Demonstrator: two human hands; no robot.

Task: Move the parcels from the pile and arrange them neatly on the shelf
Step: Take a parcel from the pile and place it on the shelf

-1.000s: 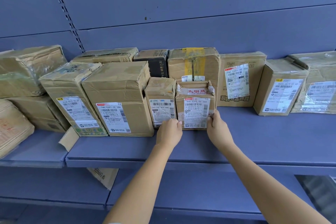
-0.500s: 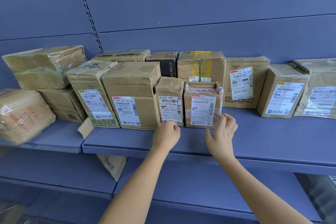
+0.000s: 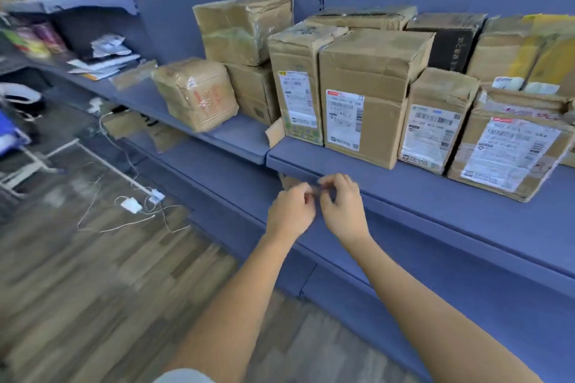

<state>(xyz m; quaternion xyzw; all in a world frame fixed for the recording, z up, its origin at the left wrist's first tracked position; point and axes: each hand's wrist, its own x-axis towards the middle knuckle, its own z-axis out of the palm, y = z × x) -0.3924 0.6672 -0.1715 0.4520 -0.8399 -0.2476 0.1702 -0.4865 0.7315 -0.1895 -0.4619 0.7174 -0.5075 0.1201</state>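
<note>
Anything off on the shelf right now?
Yes. A loose cardboard flap sticks out at the shelf seam beside the tall labelled box. The stacked top box sits crumpled and tilted. Cables lie loose on the floor.

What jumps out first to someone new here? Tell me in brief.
The row of labelled cardboard parcels packed side by side on the blue shelf draws the eye first. In front of its edge, the left hand and right hand meet with curled fingers; blur hides whether they pinch anything. White cables lie tangled on the wooden floor at left.
</note>
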